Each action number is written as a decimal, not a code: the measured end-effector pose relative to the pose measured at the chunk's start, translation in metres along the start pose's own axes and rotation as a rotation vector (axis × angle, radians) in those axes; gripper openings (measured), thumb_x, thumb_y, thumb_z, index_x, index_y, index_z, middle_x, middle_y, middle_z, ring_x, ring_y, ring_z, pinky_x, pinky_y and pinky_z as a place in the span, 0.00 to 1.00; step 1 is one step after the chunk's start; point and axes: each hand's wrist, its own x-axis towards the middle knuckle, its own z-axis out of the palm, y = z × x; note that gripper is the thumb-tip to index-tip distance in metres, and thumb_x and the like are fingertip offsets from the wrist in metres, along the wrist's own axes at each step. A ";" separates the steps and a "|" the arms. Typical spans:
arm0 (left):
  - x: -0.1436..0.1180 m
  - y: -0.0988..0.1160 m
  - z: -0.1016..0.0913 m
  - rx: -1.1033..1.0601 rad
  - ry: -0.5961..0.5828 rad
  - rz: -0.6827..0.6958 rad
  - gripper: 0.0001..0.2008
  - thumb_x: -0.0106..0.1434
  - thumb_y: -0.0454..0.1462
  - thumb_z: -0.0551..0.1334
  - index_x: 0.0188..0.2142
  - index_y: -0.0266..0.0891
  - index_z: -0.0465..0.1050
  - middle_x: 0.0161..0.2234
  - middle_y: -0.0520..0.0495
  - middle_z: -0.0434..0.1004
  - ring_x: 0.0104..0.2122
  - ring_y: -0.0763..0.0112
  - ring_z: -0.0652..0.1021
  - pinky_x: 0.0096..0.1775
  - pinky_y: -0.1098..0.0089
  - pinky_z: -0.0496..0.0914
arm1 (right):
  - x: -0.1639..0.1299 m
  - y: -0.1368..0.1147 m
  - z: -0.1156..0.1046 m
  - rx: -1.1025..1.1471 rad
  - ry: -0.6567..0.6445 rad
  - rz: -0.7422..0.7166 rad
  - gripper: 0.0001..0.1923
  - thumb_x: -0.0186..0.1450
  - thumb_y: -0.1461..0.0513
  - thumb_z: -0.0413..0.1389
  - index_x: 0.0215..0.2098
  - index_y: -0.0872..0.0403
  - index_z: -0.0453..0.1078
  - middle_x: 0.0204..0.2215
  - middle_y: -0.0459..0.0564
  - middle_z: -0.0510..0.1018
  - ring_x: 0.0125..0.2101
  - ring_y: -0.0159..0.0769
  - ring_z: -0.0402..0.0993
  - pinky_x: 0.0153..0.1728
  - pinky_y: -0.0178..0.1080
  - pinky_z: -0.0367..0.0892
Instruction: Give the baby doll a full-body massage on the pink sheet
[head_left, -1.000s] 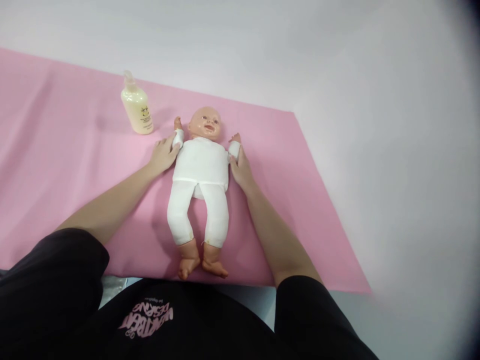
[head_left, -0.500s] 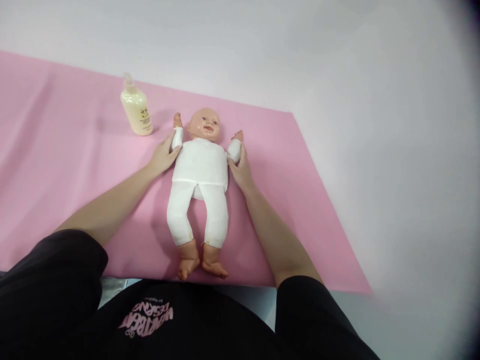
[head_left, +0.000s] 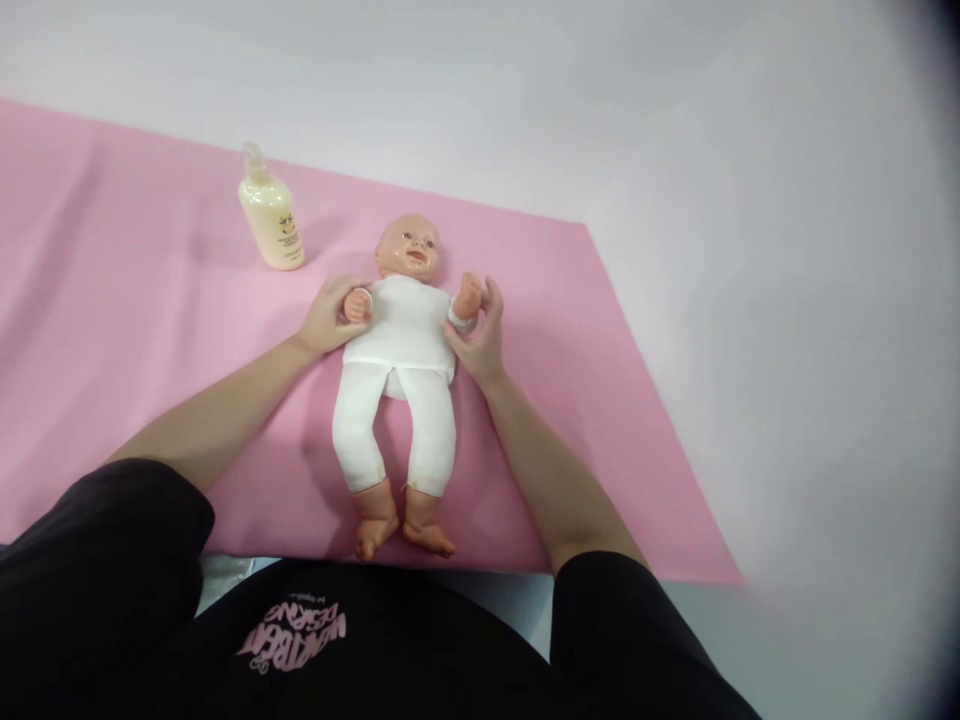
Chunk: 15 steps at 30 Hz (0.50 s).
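Here, doll (head_left: 405, 325) between left hand (head_left: 327, 318), right hand (head_left: 484, 345)

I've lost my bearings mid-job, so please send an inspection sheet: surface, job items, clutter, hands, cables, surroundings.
Surface: smooth pink sheet covering, creased toward the picture's left.
Job items: bald plastic baby doll with white cloth body, lying on its back, feet toward the wearer.
Clutter: pale-yellow plastic pump bottle, standing left of the doll's head in the picture, touched by neither hand.
Hands: left hand and right hand each hold one doll arm between thumb and fingers.
Cables: nothing seen.
Surroundings: plain white background; black short-sleeved shirt with pink lettering at the near edge.
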 end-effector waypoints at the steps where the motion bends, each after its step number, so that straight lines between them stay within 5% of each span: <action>1: 0.000 0.003 -0.002 0.018 -0.036 0.025 0.27 0.62 0.55 0.65 0.54 0.42 0.75 0.51 0.39 0.81 0.54 0.49 0.79 0.62 0.48 0.70 | -0.001 -0.003 0.000 -0.013 -0.011 -0.011 0.47 0.65 0.41 0.60 0.74 0.48 0.51 0.65 0.61 0.71 0.65 0.54 0.71 0.69 0.61 0.66; 4: 0.001 0.009 -0.004 0.040 -0.118 0.089 0.24 0.59 0.55 0.67 0.47 0.43 0.77 0.48 0.40 0.83 0.51 0.49 0.80 0.60 0.49 0.70 | -0.002 -0.012 0.001 -0.071 -0.108 -0.058 0.28 0.66 0.44 0.60 0.59 0.45 0.69 0.51 0.56 0.81 0.55 0.54 0.77 0.64 0.61 0.70; 7: 0.003 0.011 -0.004 0.046 -0.149 0.123 0.24 0.58 0.56 0.66 0.47 0.44 0.76 0.48 0.39 0.84 0.50 0.49 0.80 0.60 0.48 0.70 | -0.001 -0.019 -0.001 -0.098 -0.184 -0.132 0.16 0.66 0.48 0.60 0.48 0.45 0.75 0.41 0.53 0.84 0.47 0.53 0.79 0.59 0.61 0.73; 11: 0.003 0.011 -0.003 0.059 -0.140 0.152 0.23 0.59 0.54 0.65 0.47 0.44 0.75 0.47 0.40 0.84 0.49 0.50 0.80 0.59 0.49 0.71 | -0.001 -0.022 -0.004 -0.076 -0.190 -0.195 0.14 0.65 0.52 0.60 0.46 0.46 0.74 0.40 0.53 0.83 0.46 0.52 0.79 0.56 0.60 0.73; 15: 0.001 0.009 -0.002 0.040 -0.109 0.147 0.21 0.63 0.52 0.64 0.49 0.43 0.75 0.47 0.39 0.83 0.49 0.50 0.80 0.58 0.50 0.71 | -0.003 -0.020 -0.004 -0.093 -0.230 -0.135 0.21 0.65 0.52 0.58 0.56 0.46 0.71 0.46 0.54 0.83 0.51 0.54 0.78 0.62 0.62 0.70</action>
